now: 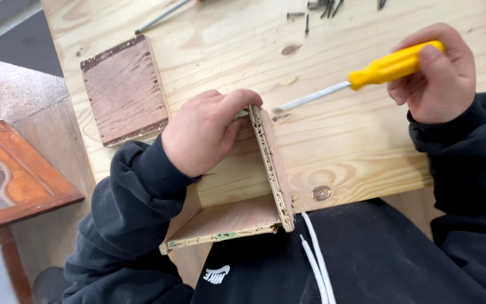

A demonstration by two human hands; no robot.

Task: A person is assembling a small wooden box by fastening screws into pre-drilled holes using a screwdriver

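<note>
My left hand (206,132) grips the top corner of a small open plywood box (237,186) that stands at the near edge of the light wooden table (338,141). Fingers press against the box's upright side panel (274,163). My right hand (440,73) is closed around the yellow handle of a screwdriver (392,66). Its metal shaft (310,98) points left, with the tip touching the outer face of the upright panel near its top. Both arms wear black sleeves.
A loose square plywood board (124,90) lies flat to the left of the box. Several dark screws (322,8) are scattered at the table's far edge. A thin metal rod (161,16) lies far left. A reddish wooden furniture piece (12,174) stands left of the table.
</note>
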